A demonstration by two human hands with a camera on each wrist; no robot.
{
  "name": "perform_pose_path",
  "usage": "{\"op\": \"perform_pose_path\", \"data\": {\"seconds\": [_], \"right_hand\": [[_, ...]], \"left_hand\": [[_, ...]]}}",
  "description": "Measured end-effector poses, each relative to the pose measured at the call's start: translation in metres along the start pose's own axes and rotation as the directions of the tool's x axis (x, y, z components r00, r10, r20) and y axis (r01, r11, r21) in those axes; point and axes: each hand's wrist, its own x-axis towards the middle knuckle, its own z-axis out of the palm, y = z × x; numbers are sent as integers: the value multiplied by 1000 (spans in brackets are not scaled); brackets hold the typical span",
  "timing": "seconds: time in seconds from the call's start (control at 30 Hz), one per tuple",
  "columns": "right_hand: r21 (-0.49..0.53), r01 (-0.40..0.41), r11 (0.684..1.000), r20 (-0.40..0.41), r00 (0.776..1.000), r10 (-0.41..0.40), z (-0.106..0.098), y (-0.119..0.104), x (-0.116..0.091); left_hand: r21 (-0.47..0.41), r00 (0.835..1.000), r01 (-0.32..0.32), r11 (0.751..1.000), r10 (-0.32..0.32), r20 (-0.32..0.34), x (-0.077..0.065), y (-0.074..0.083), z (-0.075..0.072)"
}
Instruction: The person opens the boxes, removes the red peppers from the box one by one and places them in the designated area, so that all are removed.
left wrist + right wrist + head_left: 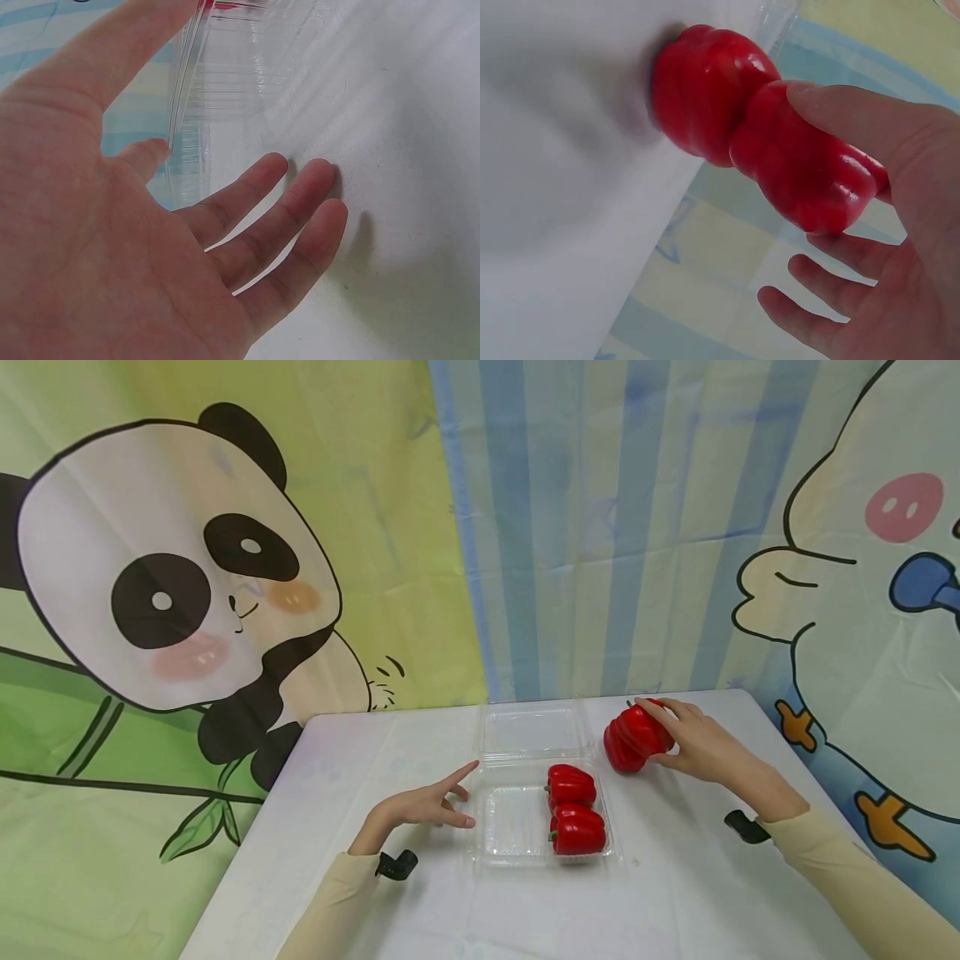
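Observation:
My right hand (693,743) grips a red bell pepper (814,169) between the thumb and fingers. This pepper is against a second red bell pepper (705,94), which rests on the table to the right of a clear plastic clamshell box (517,827). Two more red bell peppers, a rear one (572,786) and a front one (577,831), lie in the right half of the box. Along the box's left edge is my left hand (422,806), its index finger and thumb spread by the rim. The left palm (127,247) holds nothing.
The box's clear lid (534,731) lies folded back toward the rear of the white table (360,747). Behind the table hangs a printed curtain (570,527) with cartoon animals. Each wrist wears a black camera, such as the left one (397,865).

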Motion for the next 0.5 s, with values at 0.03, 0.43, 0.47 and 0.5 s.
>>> {"op": "perform_pose_path", "data": {"seconds": [0.03,0.43,0.47,0.5], "right_hand": [[-3,-12,1000,-2,1000,12,0,2,-1],[-25,-169,985,-43,985,167,8,19,-6],[-26,-181,983,-48,982,180,9,20,-7],[-25,-194,981,-50,980,193,9,22,-7]], "left_hand": [[0,1000,0,1000,0,0,0,0,0],[-1,1000,-4,1000,4,0,0,-1,0],[-2,1000,-4,1000,4,1,0,-1,0],[-2,1000,-3,1000,3,1,0,-1,0]]}}
